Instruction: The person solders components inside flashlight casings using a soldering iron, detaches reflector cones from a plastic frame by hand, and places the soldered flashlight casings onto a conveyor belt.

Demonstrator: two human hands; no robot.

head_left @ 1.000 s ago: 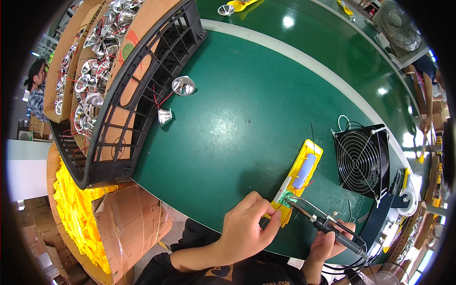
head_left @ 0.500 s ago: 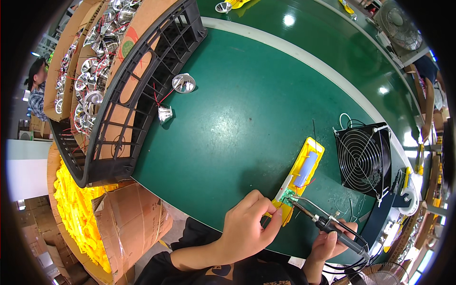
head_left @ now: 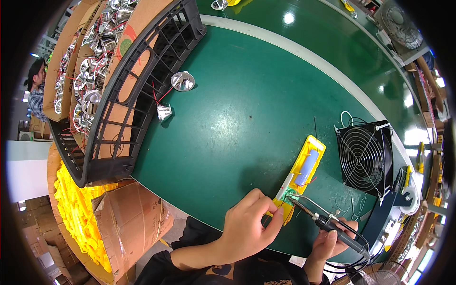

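A yellow plastic casing (head_left: 311, 148) lies slanted on the green table, with a blue cylindrical battery cell (head_left: 307, 167) and a small green circuit board (head_left: 288, 194) in it. My right hand (head_left: 334, 240) grips a soldering iron (head_left: 338, 233) fitted with a thin metal guide tube, its tip at the circuit board. Beside the casing's near end, my left hand (head_left: 251, 222) is closed in a pinch on what looks like a thin wire, mostly hidden by the fingers. Red and dark wires stick out of the casing.
A black fan (head_left: 363, 159) stands to the right. Two silver reflector cups (head_left: 183, 81) with red wires lie beside a black crate (head_left: 111, 102) holding cartons of reflectors. Lower left, a carton (head_left: 133, 221) stands by many yellow parts (head_left: 78, 216). Someone (head_left: 36, 88) is at far left.
Both hands, the soldering iron and the casing stay almost where they were. At the far right, another person's arm has moved out of its earlier place.
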